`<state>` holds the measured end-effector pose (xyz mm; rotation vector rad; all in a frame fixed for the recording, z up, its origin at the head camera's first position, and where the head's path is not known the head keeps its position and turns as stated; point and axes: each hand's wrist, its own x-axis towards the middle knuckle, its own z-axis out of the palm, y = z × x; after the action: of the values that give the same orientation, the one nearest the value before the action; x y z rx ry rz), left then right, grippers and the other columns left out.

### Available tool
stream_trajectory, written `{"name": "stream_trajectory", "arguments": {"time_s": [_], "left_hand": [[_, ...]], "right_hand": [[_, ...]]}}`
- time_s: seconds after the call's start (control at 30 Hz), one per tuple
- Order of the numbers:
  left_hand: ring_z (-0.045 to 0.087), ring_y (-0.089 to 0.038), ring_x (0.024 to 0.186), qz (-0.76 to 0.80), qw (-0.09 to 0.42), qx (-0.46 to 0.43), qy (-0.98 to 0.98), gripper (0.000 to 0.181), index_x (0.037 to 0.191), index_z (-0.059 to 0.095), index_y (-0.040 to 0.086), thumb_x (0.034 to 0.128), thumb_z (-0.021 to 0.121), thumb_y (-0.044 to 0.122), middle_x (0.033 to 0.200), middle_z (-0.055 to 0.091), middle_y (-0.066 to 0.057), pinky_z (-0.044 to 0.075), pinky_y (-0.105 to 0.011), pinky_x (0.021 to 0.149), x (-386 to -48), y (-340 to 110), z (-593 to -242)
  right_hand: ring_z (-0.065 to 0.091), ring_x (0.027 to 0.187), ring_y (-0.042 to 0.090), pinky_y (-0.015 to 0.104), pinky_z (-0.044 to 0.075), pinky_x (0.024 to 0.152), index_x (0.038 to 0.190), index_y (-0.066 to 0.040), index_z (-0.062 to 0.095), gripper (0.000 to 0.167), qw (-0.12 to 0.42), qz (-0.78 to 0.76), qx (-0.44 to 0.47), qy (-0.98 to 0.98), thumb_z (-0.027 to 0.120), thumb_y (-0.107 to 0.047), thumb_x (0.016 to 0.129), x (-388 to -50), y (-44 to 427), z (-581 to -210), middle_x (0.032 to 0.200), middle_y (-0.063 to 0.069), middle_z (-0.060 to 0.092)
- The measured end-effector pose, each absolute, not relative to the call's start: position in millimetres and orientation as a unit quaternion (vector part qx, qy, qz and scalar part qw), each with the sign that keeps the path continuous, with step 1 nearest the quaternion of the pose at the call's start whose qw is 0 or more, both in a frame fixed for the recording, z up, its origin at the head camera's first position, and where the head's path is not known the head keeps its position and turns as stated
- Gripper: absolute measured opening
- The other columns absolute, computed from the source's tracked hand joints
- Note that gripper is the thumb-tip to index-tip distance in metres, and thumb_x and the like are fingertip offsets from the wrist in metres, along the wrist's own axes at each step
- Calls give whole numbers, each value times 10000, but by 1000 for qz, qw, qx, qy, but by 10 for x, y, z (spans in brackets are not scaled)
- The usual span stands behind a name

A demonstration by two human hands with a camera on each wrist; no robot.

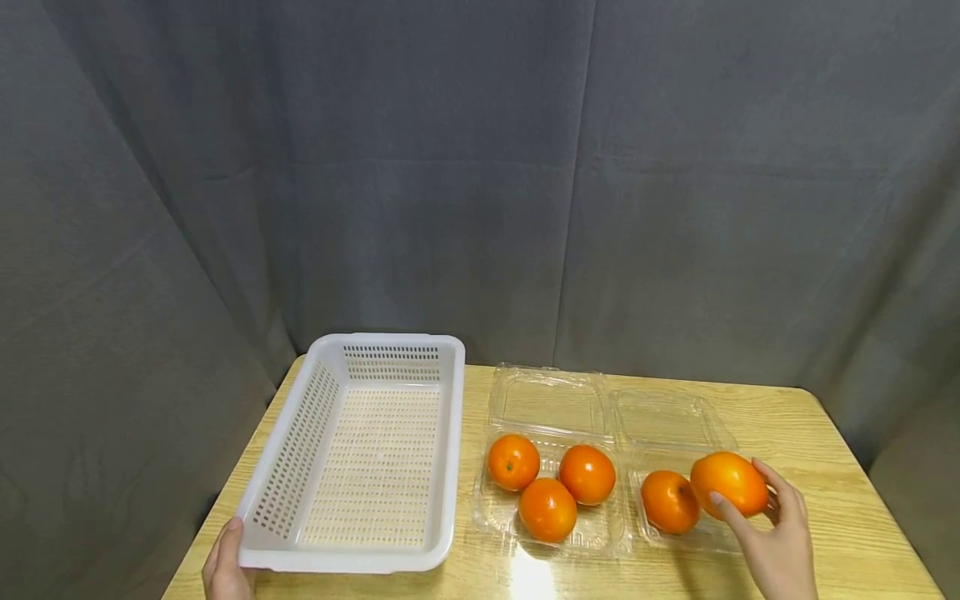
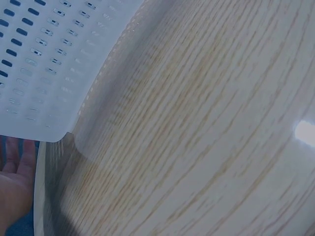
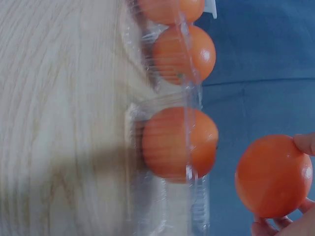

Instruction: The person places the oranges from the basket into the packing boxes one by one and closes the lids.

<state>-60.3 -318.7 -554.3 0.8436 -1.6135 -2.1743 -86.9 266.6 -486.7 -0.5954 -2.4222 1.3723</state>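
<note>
- Currently, one orange fruit, held (image 1: 727, 485): up in the right grip, above the right-hand clamshell; smooth, glossy skin; apart from its neighbour in the right wrist view.
- Right grip (image 1: 782, 533), bare hand: pinching the held fruit, thumb on the near side, fingers round the right side and underneath.
- Left grip (image 1: 228, 567), bare hand: at the near left corner of the basket, pinching its rim, one digit over the top, fingers underneath; their tips hidden in the left wrist view.
- Basket (image 1: 452, 467), one, white plastic: rectangular, slotted walls and perforated base, rolled rim; at the left of the counter, nothing inside.
- Right-hand clamshell (image 1: 667, 414), clear plastic: lid thrown back towards the curtain; one fruit seated (image 1: 670, 502) in its left part, below and beside the held one.
- Left-hand clamshell (image 1: 551, 408), clear plastic: lid likewise thrown back, between basket and right-hand clamshell; three fruits (image 1: 548, 510) inside, two behind and one in front.
- Counter (image 1: 847, 492): pale wood grain, rounded far corners, bright glare patch near the front.
- Curtain (image 1: 435, 217): dark grey cloth, behind and at both sides.
</note>
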Motion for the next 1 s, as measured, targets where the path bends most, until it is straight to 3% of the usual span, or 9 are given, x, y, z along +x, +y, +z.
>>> {"name": "stream_trajectory", "arguments": {"time_s": [0.17, 0.27, 0.4, 0.53, 0.7, 1.0], "left_hand": [[581, 103, 895, -763, 146, 294, -557, 192, 1096, 626, 372, 1019, 477, 467, 933, 628, 294, 401, -121, 793, -603, -3192, -5543], [580, 107, 891, -759, 141, 312, -553, 193, 1079, 619, 372, 1017, 473, 482, 916, 627, 300, 394, -122, 796, -619, -3189, -5543], [585, 100, 882, -760, 140, 324, -545, 176, 1033, 630, 376, 1022, 473, 456, 904, 630, 290, 397, -134, 797, -624, -3186, -5526], [581, 100, 872, -759, 137, 323, -548, 169, 999, 622, 391, 1028, 463, 439, 896, 621, 292, 399, -136, 797, -604, -3160, -5459], [561, 114, 878, -744, 125, 331, -567, 202, 1110, 578, 365, 1026, 441, 488, 894, 592, 316, 406, -132, 833, -602, -3147, -5442], [555, 121, 884, -740, 129, 320, -577, 247, 1139, 558, 347, 1019, 433, 523, 914, 581, 315, 418, -125, 840, -604, -3156, -5467]], "right_hand": [[384, 1032, 12, 2, 285, 786, 1458, 6, 417, 693, 157, 468, -214, -843, 764, -128, 873, -899, 2739, -4953, 1341, 153, 371], [407, 1072, 121, 85, 316, 874, 1467, 18, 399, 704, 152, 458, -218, -848, 755, -149, 883, -917, 2781, -4992, 1372, 203, 359], [408, 1207, 348, 361, 367, 1051, 1486, 46, 347, 717, 122, 448, -224, -857, 721, -155, 908, -926, 2808, -5005, 1415, 284, 320], [351, 1279, 492, 616, 319, 1065, 1490, 79, 303, 750, 91, 443, -217, -865, 718, -150, 909, -930, 2829, -5030, 1427, 344, 277], [334, 1274, 529, 643, 305, 1041, 1476, 100, 306, 759, 84, 426, -208, -877, 729, -100, 879, -927, 2830, -5072, 1431, 375, 254], [301, 1293, 566, 660, 261, 1068, 1463, 114, 312, 775, 75, 412, -205, -885, 746, -73, 848, -956, 2847, -5165, 1427, 410, 238]]}}
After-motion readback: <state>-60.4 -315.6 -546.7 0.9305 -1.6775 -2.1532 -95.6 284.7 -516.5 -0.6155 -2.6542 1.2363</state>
